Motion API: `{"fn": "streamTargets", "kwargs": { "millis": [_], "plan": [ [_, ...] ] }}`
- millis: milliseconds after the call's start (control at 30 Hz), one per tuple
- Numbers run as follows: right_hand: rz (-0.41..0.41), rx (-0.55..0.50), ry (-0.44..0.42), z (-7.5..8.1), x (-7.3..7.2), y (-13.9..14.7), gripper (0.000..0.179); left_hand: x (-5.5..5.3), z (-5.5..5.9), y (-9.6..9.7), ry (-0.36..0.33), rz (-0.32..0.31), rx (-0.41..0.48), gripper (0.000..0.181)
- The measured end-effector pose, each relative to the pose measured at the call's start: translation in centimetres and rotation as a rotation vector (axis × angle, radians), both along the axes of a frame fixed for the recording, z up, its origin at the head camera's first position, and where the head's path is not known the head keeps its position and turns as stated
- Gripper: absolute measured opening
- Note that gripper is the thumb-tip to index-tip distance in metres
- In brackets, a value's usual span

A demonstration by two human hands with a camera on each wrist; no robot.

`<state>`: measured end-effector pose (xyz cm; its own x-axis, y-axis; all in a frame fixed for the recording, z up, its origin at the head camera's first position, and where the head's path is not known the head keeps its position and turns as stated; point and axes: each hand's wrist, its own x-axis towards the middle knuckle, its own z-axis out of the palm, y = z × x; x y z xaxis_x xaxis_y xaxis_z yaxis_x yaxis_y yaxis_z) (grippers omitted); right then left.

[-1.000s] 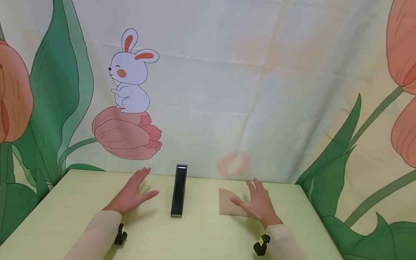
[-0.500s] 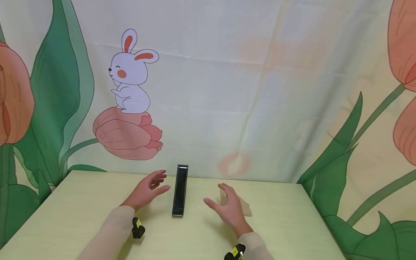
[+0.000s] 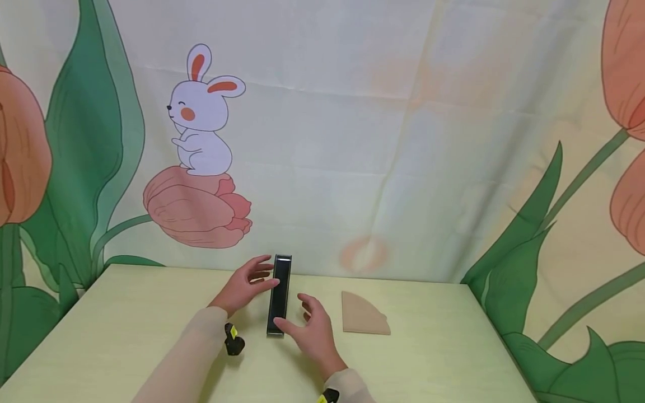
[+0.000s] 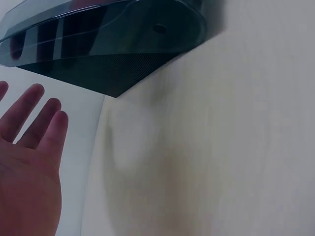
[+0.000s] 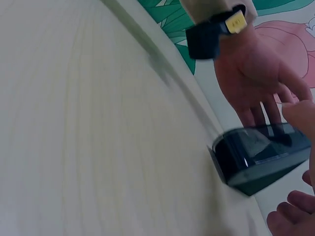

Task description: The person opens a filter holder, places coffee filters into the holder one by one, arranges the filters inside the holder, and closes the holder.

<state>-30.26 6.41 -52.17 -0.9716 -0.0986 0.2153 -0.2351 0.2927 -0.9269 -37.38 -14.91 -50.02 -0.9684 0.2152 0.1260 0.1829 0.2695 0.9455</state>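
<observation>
A tall, narrow dark translucent plastic holder [image 3: 279, 296] stands on the table. In the left wrist view its glossy side [image 4: 113, 39] and pointed lower corner show. My left hand [image 3: 244, 286] is at the holder's left side, fingers spread and slightly bent; the left wrist view shows its fingertips just apart from the plastic. My right hand [image 3: 313, 334] is at the lower right of the holder, its thumb in front of the near end in the head view. The right wrist view has the holder [image 5: 266, 155] between both hands. Neither hand visibly grips it.
A tan, fan-shaped paper with a small tab, like a cone coffee filter [image 3: 364, 316], lies flat right of the right hand. The pale table [image 3: 443, 336] ends at a printed cloth backdrop [image 3: 312, 140] with a rabbit and tulips. Each wrist wears a small black camera.
Both hands have moved inward to the holder, the left going right and the right going left. The right hand no longer covers the tan paper. The holder and paper have stayed put.
</observation>
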Motion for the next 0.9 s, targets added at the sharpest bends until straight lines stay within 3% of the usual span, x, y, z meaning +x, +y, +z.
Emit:
{"fn": "streamTargets", "kwargs": {
  "millis": [333,467,900],
  "plan": [
    [-0.139,-0.091,0.038,-0.7,-0.2,-3.3,0.075,-1.6,-0.3,1.4,-0.062,-0.048,0.054,0.078],
    [-0.149,-0.101,0.037,-0.7,-0.1,-3.7,0.075,-2.1,-0.3,1.7,-0.086,-0.06,0.05,0.072],
    [-0.158,-0.087,-0.012,-1.1,-0.9,-4.4,0.068,-3.1,-0.4,2.6,-0.156,-0.073,0.074,0.076]
  ]
}}
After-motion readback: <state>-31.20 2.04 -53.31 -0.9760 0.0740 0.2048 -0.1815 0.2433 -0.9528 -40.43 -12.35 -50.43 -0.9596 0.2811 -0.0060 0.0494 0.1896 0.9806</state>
